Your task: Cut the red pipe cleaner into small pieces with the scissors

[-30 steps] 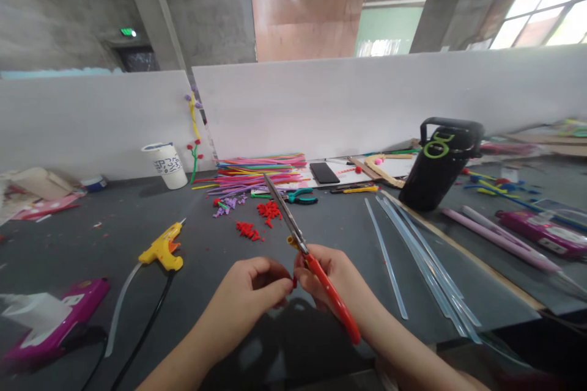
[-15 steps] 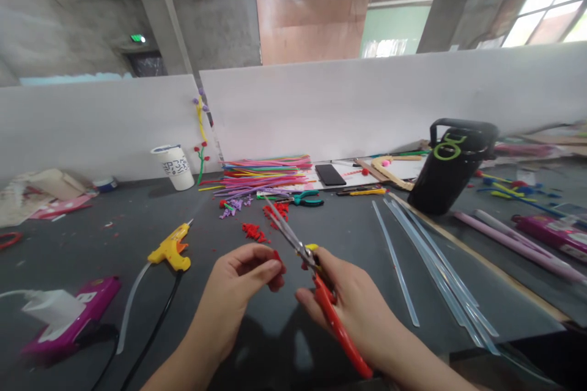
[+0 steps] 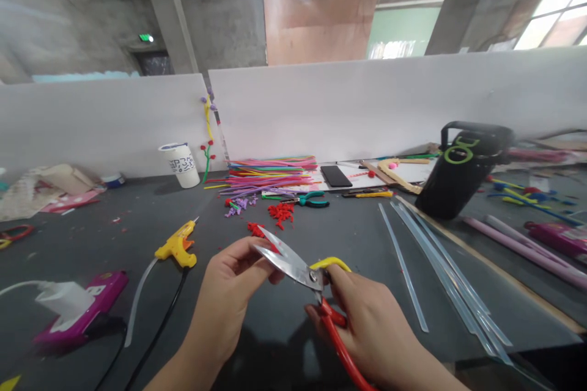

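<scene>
A dark grey worktop (image 3: 348,229) spreads before us, backed by white panels (image 3: 348,110). On its right stands a black flask (image 3: 452,189), a carrying handle on top and a green ring at its front, its contents hidden from us. Near the middle, we see the right hand (image 3: 373,311) wrapped about the handles of a pair of scissors (image 3: 293,266), while the fingers of the left hand (image 3: 229,287) close in a pinch. The scissors are held above the worktop between the two hands, their long axis on a slant: the blades point left and away from us, the handles lie low and to the right. We find the blades parted, bright silver metal joined at a round pivot, one handle red and the other yellow. Left of the hands lies a yellow glue gun (image 3: 177,244). Farther back stands a white cup (image 3: 183,168) with dark blue markings; we cannot see inside it, nor into the small white-and-blue jar (image 3: 113,181) to its left. Red clippings (image 3: 280,214) lie heaped beyond the scissors. Smallest, a red piece (image 3: 274,248) in the left hand's pinch shows between the open blades; whether they touch it, we cannot tell.
</scene>
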### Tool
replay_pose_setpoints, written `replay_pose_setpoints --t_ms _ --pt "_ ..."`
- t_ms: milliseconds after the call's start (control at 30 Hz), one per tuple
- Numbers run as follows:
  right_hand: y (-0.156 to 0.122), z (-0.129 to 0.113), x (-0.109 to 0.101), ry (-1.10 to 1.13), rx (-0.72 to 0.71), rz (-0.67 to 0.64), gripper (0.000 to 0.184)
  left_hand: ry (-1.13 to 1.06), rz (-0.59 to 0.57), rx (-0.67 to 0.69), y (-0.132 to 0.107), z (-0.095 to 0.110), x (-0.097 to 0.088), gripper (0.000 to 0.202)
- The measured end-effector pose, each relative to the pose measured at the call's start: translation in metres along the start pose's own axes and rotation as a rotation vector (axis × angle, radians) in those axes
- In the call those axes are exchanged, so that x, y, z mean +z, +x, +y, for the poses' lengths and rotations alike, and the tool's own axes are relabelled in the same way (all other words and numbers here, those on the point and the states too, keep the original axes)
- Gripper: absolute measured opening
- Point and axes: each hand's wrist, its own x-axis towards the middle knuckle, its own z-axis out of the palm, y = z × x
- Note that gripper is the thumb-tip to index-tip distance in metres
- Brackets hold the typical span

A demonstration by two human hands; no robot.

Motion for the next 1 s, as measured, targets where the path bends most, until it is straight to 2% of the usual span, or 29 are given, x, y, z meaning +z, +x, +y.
replay_pose_setpoints --t_ms 233,1000 --pt "-0.0004 0.0016 0.0008 -0.018 -0.029 0.039 0.021 -0.004 -0.009 -0.005 -0.0004 0.0004 0.0002 0.007" --pt "-0.0010 0.0005 0.0035 -0.030 -0.058 0.045 0.022 -0.052 -0.038 -0.039 0.0001 0.0014 0.0005 0.004"
